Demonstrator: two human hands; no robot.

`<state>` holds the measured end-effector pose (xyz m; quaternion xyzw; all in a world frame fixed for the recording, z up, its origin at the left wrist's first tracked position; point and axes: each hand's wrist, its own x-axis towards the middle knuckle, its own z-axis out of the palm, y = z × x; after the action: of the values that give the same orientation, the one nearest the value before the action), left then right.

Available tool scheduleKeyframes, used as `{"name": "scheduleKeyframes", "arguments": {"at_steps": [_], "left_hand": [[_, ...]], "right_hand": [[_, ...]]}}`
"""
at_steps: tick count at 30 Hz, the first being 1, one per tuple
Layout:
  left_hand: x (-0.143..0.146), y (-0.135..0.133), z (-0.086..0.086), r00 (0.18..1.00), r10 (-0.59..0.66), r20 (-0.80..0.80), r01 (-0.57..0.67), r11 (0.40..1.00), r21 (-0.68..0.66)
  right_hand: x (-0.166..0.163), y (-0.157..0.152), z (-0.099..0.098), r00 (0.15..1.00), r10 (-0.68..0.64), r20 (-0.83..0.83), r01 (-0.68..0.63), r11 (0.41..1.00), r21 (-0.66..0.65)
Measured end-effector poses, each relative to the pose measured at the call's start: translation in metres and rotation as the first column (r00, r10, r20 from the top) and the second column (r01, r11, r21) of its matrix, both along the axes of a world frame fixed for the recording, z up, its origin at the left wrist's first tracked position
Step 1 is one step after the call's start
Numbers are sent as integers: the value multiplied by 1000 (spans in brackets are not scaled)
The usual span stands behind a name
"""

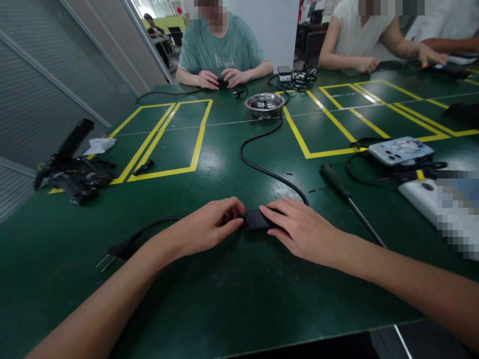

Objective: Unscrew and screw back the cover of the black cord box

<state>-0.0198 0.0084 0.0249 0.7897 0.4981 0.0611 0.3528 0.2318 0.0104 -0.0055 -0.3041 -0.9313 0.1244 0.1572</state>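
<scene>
On the green table in front of me lies a small black rectangular box [256, 220] with cords at its ends. My right hand [299, 224] grips its right end between thumb and fingers. My left hand [219, 219] is closed in a pinch at the box's left edge; what lies inside those fingers is partly hidden. A black cord [256, 169] curves away from the right-hand side toward the metal bowl. Left of my left wrist, a two-pin plug [116, 253] rests on the table, its cord running behind my left hand.
A screwdriver [339, 187] lies right of my right hand, near tiny dark pieces [312, 191]. Beyond are a metal bowl [264, 103] and yellow tape. Black gear [75, 172] sits left; a phone [402, 149] lies right. Across the table, a person's hands [223, 80] hold a black part.
</scene>
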Motion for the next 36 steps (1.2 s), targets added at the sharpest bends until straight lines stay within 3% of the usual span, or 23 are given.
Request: {"name": "scheduleKeyframes", "arguments": {"at_steps": [5,11,16,19,25,27,29,32,34,36], "left_hand": [[13,-8,-10,997,-67,44,57,980,189],[19,-8,-15,993,-114,-37,120,950,289],[18,-6,-24,956,-168,-239,270,823,500],[22,-6,-28,933,-157,-323,323,761,562],[27,-10,-25,900,-106,-423,368,706,605],[26,-12,-23,886,-117,-450,395,697,598],[25,-13,-21,881,-148,-450,418,689,592],[22,-13,-19,898,-140,-417,394,677,622],[21,-13,-17,913,-115,-391,364,662,655],[20,-14,-17,923,-119,-367,354,639,682]], "right_hand": [[1,3,-2,999,38,39,-40,998,45],[8,13,-3,998,55,-7,-55,996,66],[6,15,-7,998,66,14,-67,979,192],[3,15,-10,998,48,51,-60,963,262],[20,30,4,995,79,-59,-70,988,134],[36,41,14,986,-32,-162,45,996,76],[52,54,21,950,-233,-207,252,965,73],[75,73,25,864,-490,-112,503,842,196],[87,81,23,789,-615,-12,593,755,279],[97,86,18,715,-689,119,637,712,294]]}}
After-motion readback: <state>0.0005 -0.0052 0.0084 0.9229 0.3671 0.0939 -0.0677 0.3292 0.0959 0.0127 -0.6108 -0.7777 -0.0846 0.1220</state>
